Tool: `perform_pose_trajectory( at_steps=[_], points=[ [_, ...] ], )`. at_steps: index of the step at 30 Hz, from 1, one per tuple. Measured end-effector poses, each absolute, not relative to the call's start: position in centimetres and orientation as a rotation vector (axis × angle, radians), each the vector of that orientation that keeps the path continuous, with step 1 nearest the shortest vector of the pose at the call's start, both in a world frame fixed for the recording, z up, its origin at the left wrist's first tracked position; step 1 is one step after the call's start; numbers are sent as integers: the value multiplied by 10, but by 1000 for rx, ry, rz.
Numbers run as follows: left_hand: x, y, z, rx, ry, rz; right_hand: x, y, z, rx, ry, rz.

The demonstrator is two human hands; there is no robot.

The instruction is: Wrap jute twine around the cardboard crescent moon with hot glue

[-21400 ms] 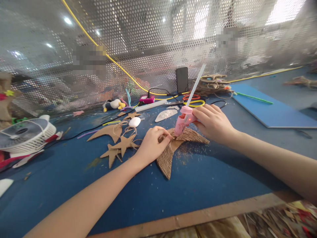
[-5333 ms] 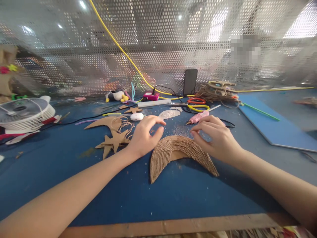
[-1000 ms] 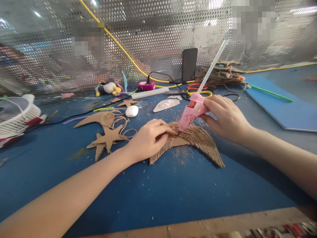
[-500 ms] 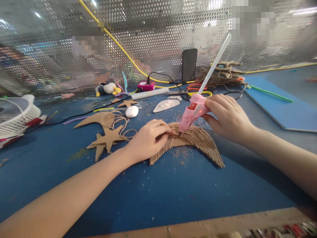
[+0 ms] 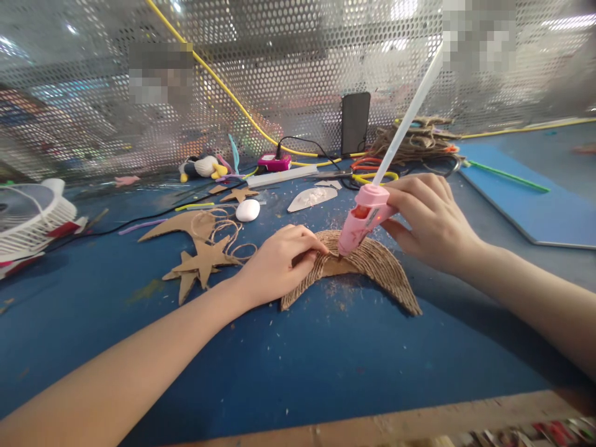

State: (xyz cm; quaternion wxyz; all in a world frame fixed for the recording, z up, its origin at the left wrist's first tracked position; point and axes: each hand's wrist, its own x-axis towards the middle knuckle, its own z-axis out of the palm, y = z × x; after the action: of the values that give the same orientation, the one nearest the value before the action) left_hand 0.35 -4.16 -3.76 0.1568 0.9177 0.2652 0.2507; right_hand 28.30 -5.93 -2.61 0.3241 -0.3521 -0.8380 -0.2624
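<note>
A cardboard crescent [image 5: 382, 267] lies on the blue table, its face mostly covered with rows of brown twine; bare cardboard shows along the inner curve. My left hand [image 5: 284, 257] rests on its left half, thumb and fingers pinched around a short strand of twine by the inner edge. In my right hand [image 5: 428, 217] is a pink glue gun [image 5: 363, 217], tilted nozzle down, with the tip at the bare strip just right of my left fingertips. A long translucent glue stick [image 5: 407, 118] sticks up out of its back.
Left of my hands lie cardboard stars [image 5: 205, 257], another crescent [image 5: 181, 225] with loose twine, and a white oval object [image 5: 248, 210]. Behind are scissors [image 5: 372, 177], a phone [image 5: 356, 123] and a twine bundle [image 5: 414, 143]. A white fan [image 5: 37, 217] stands left; a blue board [image 5: 526, 192] lies right.
The glue gun has moved slightly right along the inner curve, its nozzle a little lower. My left hand has stayed nearly in place on the crescent.
</note>
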Motion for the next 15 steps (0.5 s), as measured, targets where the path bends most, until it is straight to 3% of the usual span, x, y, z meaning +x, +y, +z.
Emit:
perform_pose_trajectory(
  at_steps=[9, 15],
  points=[
    [3, -48, -33, 2645, 795, 651, 284, -55, -32, -987, -2188, -359],
    [2, -51, -33, 2669, 830, 600, 287, -48, -36, -1100, -2085, -315]
  ],
)
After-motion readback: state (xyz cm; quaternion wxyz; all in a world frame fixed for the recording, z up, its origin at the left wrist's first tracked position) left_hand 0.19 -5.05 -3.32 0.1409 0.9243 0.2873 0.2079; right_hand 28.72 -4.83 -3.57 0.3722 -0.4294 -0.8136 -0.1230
